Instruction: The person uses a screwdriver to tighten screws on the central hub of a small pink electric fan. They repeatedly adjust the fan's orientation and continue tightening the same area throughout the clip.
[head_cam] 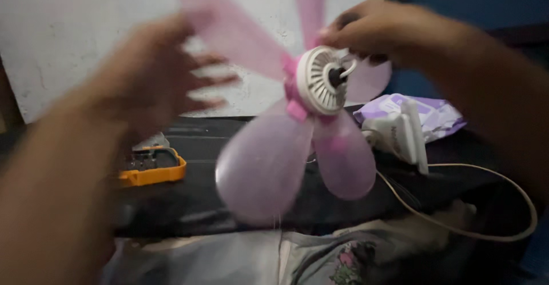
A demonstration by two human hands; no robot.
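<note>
A pale, scuffed wall (86,28) fills the view from 9 to 12 o'clock, and a dark cloth-covered surface (194,199) runs across the middle below it. In front of both hangs a small fan (297,119) with translucent pink blades, the largest thing held: 2 blades point up toward 11 and 12 o'clock, 2 droop toward 6 and 7 o'clock, and a further one is partly hidden behind the hub at 3 o'clock. Its round white ribbed motor housing (321,80) sits just right of centre, with a small ring at its middle. The right hand (377,30), coming in from 2 o'clock, is closed on the top of the fan, fingertips pinching at the ring and the base of the upper blade. The left hand (166,70), at 10 o'clock, is blurred by motion, spread open with fingers pointing toward the fan and apart from the blades, holding nothing. At 3 o'clock, on the dark surface, lies a purple packet (434,113) with a white clip-like piece (403,136) just in front of it; a beige cord (503,228) loops from there toward 4 o'clock. At 8 o'clock sits an orange case (154,173) holding small dark tool bits. Patterned fabric (320,256) shows at 6 o'clock.
</note>
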